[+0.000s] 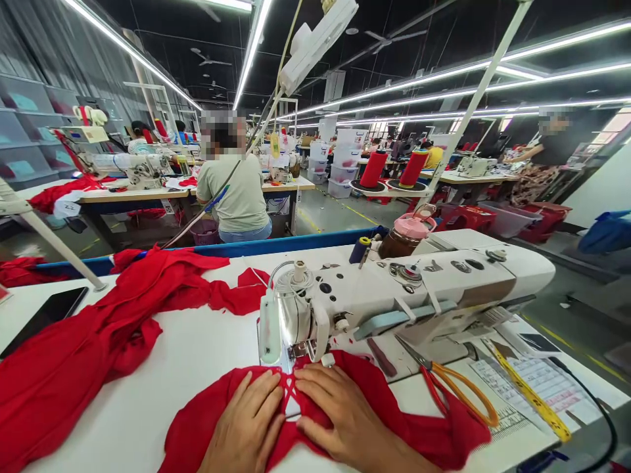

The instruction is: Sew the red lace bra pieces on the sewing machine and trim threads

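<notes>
Red fabric (197,420) lies on the white table under the needle area of a white sewing machine (365,289). My left hand (249,417) presses flat on the fabric's left part, its fingers stretched toward the presser foot (303,349). On the other side, my right hand (338,407) rests on the same fabric with its fingers extended and thumb apart. Between the hands runs a narrow opening crossed by thin red strips, and pale surface shows through it. Whatever lies beneath the palms is hidden.
More red fabric (98,341) is heaped on the left, beside a black phone (46,318). To the right lie orange-handled scissors (463,391), a yellow tape measure (530,391) and papers. A pink-lidded jar (404,235) stands behind the machine. A person (234,190) sits ahead.
</notes>
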A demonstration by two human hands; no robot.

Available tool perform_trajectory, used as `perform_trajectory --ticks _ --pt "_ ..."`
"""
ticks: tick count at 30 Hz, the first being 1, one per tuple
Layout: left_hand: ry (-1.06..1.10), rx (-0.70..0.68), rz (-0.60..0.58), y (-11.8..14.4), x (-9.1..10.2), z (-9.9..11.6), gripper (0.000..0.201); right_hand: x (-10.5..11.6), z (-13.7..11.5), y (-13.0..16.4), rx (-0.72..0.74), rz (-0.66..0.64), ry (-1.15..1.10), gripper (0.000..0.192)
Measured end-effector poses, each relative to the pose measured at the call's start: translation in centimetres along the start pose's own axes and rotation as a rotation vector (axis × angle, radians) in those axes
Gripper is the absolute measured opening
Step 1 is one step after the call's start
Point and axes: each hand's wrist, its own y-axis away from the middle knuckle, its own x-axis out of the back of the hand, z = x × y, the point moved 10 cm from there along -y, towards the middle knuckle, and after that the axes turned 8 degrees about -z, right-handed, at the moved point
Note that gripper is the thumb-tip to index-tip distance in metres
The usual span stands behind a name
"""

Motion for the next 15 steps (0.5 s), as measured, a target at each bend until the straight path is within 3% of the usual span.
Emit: perform_trajectory --ticks 15 --pt "-0.089 -0.012 -0.026 -0.75 0.4 0.18 0.035 0.13 0.01 -0.1 -0.016 -0.029 0.09 0.037"
